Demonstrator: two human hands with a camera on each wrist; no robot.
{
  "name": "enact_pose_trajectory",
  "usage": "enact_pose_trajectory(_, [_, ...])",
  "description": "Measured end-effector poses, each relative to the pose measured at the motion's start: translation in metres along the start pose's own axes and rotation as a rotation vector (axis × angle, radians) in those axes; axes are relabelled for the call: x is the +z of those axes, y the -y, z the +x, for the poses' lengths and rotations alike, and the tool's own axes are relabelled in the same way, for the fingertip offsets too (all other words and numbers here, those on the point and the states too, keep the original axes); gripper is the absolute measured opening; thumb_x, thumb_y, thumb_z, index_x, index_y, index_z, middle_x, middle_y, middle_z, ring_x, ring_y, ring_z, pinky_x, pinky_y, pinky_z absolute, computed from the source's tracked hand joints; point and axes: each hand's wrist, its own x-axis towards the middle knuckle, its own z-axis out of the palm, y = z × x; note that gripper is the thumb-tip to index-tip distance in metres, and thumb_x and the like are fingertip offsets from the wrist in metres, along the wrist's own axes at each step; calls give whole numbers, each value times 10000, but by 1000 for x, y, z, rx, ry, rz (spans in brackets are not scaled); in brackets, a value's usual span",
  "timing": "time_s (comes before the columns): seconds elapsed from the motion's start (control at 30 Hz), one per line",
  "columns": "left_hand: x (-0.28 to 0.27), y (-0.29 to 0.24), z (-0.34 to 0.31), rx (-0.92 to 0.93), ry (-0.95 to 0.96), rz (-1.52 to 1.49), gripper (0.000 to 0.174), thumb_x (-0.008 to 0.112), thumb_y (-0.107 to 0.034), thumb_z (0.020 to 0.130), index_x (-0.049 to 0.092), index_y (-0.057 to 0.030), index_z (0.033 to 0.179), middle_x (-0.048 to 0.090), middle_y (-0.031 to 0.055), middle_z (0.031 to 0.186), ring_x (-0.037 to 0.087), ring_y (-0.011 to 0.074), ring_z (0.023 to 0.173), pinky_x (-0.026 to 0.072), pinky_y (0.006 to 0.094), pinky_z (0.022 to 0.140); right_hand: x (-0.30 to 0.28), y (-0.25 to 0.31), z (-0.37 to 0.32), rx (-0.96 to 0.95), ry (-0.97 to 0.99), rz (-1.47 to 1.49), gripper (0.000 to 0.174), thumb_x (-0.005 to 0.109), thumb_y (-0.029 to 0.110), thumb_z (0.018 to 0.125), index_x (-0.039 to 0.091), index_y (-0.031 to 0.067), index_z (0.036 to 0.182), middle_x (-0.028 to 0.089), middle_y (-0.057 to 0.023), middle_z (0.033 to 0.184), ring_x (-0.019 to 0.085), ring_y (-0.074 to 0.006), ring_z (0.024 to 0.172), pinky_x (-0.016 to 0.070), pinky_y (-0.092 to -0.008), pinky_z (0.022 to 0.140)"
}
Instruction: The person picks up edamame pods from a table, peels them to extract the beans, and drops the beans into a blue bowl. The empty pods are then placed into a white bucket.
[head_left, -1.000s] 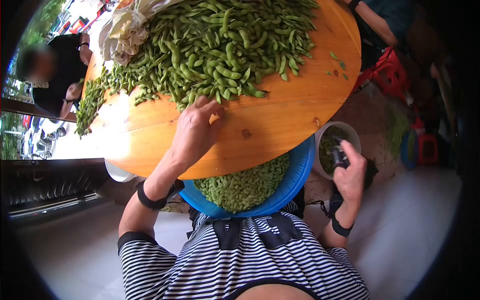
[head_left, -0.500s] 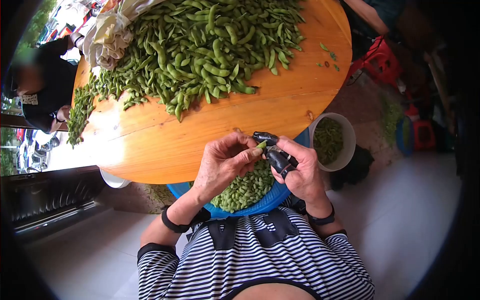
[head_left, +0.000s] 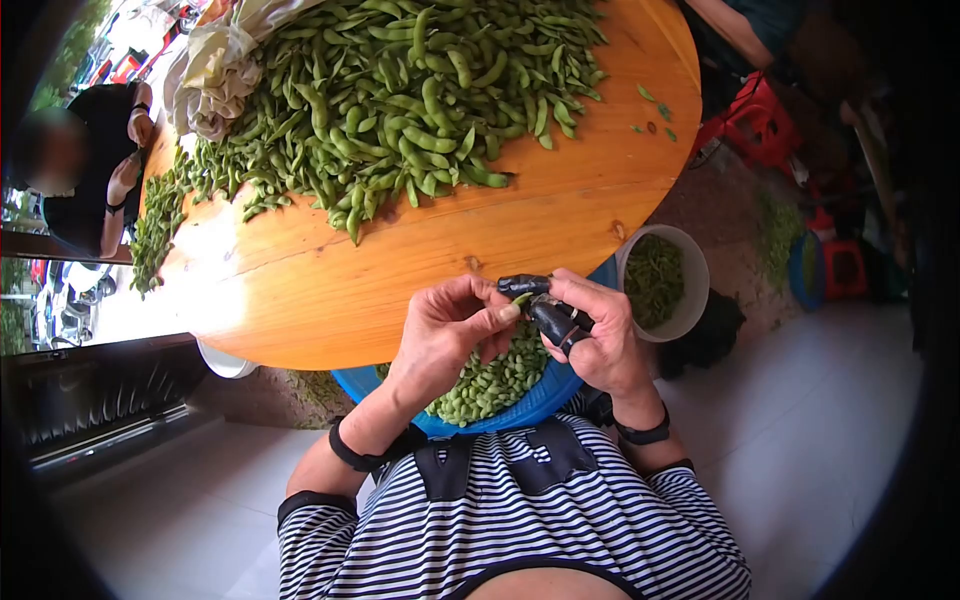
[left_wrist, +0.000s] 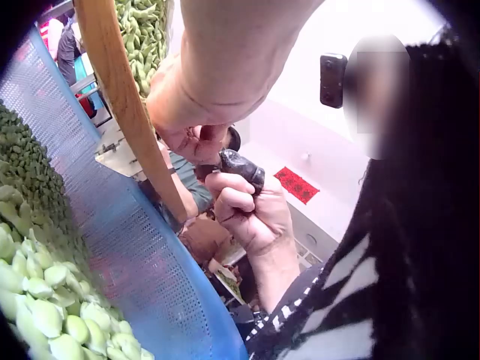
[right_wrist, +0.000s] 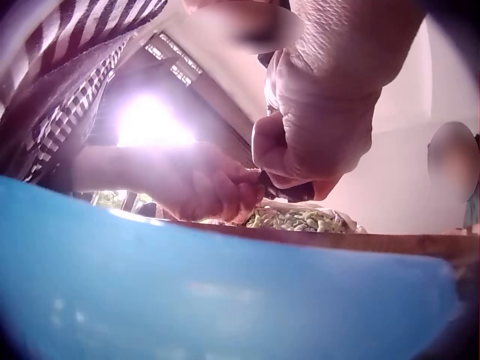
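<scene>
Over the blue basin [head_left: 560,398] the two hands meet. My left hand [head_left: 440,330] pinches a green pod [head_left: 521,299] between thumb and forefinger in the head view. Against the pod's other end is my right hand [head_left: 600,335], its thumb and fingers, wrapped in black coverings, curled round it. Shelled beans [head_left: 485,388] lie in the basin below. The left wrist view shows the right hand [left_wrist: 251,214] with a black-covered thumb meeting the left hand [left_wrist: 199,135]. In the right wrist view the pod is hidden behind the fingers.
A large heap of pods [head_left: 400,110] covers much of the round wooden table [head_left: 560,210], beside a crumpled cloth bag [head_left: 212,80]. A white bucket [head_left: 700,290] with husks stands at the right. Another person [head_left: 85,180] sits at the left, and a red stool [head_left: 760,125] stands beyond.
My left hand has left the heap's edge with a pod, and my right hand has come from beside the bucket to meet it over the basin. The pod now shows less between the fingers.
</scene>
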Motion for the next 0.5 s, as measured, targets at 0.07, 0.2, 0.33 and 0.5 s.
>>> enact_pose_trajectory(0.07, [0,0,0,-89,53,-170,84,672,-112,889,625,-48,861,630,33,714,561,85,563,376,198,449,-2,-7,-4,66,47,285,297,457,-60,749,591,-91,1013,502,-33,687,453,-92,595,388,-212,549])
enact_pose_trajectory(0.2, [0,7,-1,-186,95,-403,101,657,-144,902,600,-79,850,635,51,708,551,107,536,308,208,426,1,-7,-3,197,97,731,276,396,-35,772,577,-82,976,485,-1,606,396,-40,514,351,-199,460])
enact_pose_trajectory(0.33, [1,3,-6,-125,44,-281,44,634,-87,909,613,-48,915,635,50,704,562,111,546,359,226,434,5,-3,-4,189,68,711,228,416,-34,786,575,-64,947,488,0,610,420,-38,529,359,-196,470])
enact_pose_trajectory(0.5, [14,28,-6,626,-236,795,142,623,-24,895,610,33,1025,604,100,682,582,172,551,466,282,502,15,2,-11,156,-107,229,245,477,-49,781,601,-29,992,543,-28,734,486,-59,571,405,-214,510])
